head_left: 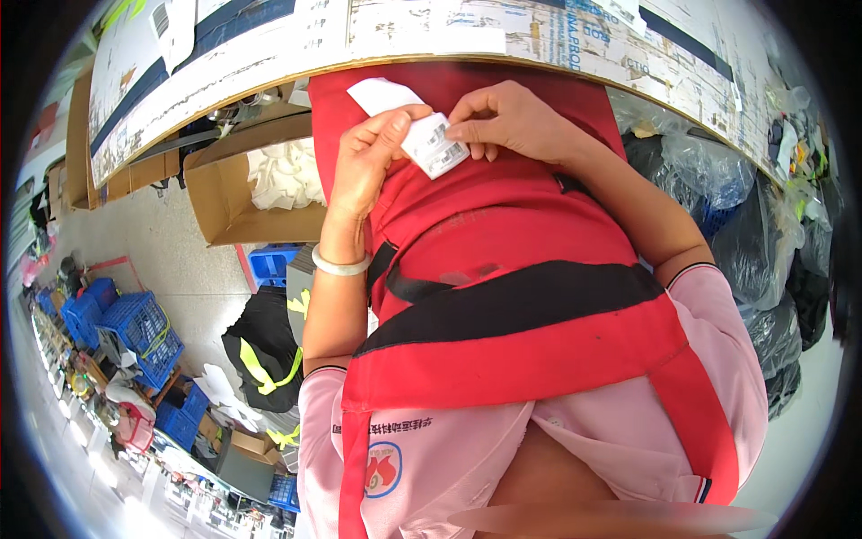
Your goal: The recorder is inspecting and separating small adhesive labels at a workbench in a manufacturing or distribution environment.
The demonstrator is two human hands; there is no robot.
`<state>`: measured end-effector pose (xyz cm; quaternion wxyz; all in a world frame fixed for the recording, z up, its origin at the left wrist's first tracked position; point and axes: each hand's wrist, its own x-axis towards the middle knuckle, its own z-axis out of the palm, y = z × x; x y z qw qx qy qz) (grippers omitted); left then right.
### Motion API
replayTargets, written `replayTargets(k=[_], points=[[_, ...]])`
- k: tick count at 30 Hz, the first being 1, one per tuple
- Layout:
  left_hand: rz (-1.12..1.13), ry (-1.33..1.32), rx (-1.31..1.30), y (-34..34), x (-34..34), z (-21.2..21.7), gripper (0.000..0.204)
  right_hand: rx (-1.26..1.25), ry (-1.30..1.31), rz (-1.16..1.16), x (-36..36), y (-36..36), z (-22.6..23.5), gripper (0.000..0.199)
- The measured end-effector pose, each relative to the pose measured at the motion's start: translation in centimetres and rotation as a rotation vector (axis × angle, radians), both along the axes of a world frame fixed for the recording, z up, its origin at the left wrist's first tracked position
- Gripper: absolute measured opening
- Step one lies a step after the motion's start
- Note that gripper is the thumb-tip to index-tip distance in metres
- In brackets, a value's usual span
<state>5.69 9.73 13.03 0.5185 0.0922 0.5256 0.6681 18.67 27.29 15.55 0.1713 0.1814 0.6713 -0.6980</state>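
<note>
Above the lap of my red apron (pixel 530 193), I hold a small white printed label (pixel 434 151) with dark code-like patches. It looks thick or folded, though I cannot tell which. My left hand (pixel 377 153) grips it by its left side, with the thumb on top. A white paper strip (pixel 382 93) sticks out beyond the left fingers and seems joined to the label. My right hand (pixel 507 119) pinches the label's right edge between thumb and fingertips. Its other fingers are curled. On my left wrist is a pale bangle (pixel 339 263).
The worktable (pixel 422 36), covered with printed board, runs across the far side. An open cardboard box (pixel 214 193) with white pieces (pixel 285 175) stands left, below the table edge. Blue crates (pixel 144 332) sit farther left. Clear plastic bags (pixel 754 242) with dark contents are at right.
</note>
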Motion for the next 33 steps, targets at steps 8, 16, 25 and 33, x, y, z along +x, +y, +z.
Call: replayTargets(k=[8,16,25,33], points=[[-0.177,0.189,-0.072,-0.5,-0.3,0.2,0.018,-0.027,0.136,-0.277,-0.9,-1.2,-0.2,0.014],[-0.280,0.186,-0.049,-0.6,-1.0,-1.1,0.022,0.370,0.365,-0.124,-0.7,-0.1,-0.3,0.010],[-0.224,0.260,-0.181,0.1,-2.3,-2.6,0.041,0.368,0.102,-0.398,-2.3,5.8,1.5,0.019],[-0.215,0.251,-0.185,0.2,-2.2,-3.0,0.033,0.329,0.082,-0.379,-2.9,6.5,1.0,0.019]])
